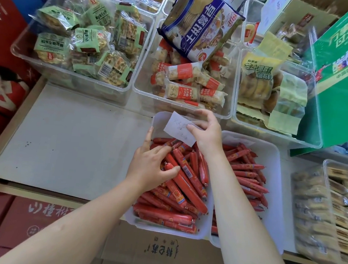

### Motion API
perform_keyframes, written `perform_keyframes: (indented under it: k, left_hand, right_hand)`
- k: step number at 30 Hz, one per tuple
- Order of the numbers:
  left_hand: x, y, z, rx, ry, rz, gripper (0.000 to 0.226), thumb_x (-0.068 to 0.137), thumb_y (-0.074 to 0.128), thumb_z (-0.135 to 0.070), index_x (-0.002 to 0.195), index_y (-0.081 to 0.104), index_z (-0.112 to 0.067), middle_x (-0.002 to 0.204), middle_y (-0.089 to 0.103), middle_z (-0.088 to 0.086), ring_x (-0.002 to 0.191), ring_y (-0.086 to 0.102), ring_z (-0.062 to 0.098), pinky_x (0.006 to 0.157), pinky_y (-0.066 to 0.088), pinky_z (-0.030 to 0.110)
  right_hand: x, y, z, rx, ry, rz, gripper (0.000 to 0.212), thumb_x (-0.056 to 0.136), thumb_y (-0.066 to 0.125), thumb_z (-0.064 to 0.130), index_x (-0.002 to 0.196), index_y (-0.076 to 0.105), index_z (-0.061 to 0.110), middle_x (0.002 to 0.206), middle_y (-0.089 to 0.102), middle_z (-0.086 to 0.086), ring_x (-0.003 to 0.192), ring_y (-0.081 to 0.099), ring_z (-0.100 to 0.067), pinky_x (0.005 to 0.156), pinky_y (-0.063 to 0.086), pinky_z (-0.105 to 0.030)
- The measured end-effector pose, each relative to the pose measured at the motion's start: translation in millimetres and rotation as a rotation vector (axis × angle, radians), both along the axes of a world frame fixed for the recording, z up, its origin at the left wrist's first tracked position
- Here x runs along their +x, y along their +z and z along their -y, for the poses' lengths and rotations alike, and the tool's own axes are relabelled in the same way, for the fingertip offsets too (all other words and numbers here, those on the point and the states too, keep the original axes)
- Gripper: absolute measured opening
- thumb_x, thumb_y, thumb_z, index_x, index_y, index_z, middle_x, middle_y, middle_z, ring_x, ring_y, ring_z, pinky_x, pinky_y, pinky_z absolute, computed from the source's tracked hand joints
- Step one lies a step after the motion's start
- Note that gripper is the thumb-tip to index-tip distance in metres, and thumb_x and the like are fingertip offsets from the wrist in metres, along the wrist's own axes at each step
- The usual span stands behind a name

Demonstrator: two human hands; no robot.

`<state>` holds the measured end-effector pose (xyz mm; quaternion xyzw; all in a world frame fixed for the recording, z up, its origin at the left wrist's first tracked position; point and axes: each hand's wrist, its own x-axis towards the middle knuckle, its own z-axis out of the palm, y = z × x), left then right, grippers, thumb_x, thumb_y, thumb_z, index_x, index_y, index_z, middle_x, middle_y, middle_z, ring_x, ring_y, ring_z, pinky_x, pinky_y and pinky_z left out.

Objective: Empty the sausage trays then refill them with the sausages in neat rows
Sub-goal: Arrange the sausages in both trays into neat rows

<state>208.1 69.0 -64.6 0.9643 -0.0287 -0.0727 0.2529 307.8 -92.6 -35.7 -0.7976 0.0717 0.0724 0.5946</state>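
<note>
- Two white plastic sausage trays are seen side by side at the front edge of a grey table [60, 141], the left tray [206, 225] touching the right tray [278, 155].
- The left tray is filled with a loose, unordered heap of red sausages [184, 189], lying crosswise over one another.
- The right tray is occupied by thinner red sausages [248, 176], laid roughly parallel but uneven.
- The left hand [150, 168] is placed on the heap in the left tray; one sausage is pinched between its thumb and curled fingers, while the index finger is stretched along the tray's left wall.
- A small handwritten paper slip [177, 128] is pinched by the right hand [207, 133] between thumb and fingertips, above the far end of the left tray.
- Behind the trays, clear plastic bins are lined up: one with green-wrapped biscuits [85, 43], one with orange-wrapped snack bars [184, 83], one with yellow-wrapped cakes [266, 85].
- A large blue biscuit bag [199, 25] is propped on the middle bin.
- A green carton [347, 70] is seen at the right, and a clear tray of wrapped pastries [319, 216] beside the right sausage tray.
</note>
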Motion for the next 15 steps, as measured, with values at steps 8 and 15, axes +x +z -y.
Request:
perform_keyframes:
  k: [8, 15]
  left_hand:
    - [0.7, 0.3, -0.7, 0.002, 0.004, -0.019, 0.073, 0.08, 0.036, -0.075, 0.135, 0.055, -0.03, 0.135, 0.062, -0.011, 0.151, -0.023, 0.015, 0.106, 0.037, 0.043]
    - [0.5, 0.7, -1.0, 0.005, 0.002, -0.016, 0.071, 0.083, 0.04, -0.074, 0.137, 0.054, -0.031, 0.137, 0.061, -0.012, 0.15, -0.023, 0.014, 0.107, 0.037, 0.044]
  right_hand:
    - [5.7, -10.4, -3.2, -0.186, -0.022, 0.074, 0.009, 0.085, 0.072, 0.009, 0.089, 0.075, 0.017, 0.087, 0.074, 0.007, 0.084, 0.068, -0.003, 0.08, 0.052, -0.016]
    - [3.8, -26.2, -8.0, -0.041, -0.121, -0.126, 0.019, 0.085, 0.076, 0.015, 0.1, 0.074, 0.005, 0.086, 0.072, 0.0, 0.082, 0.065, -0.008, 0.073, 0.049, -0.016]
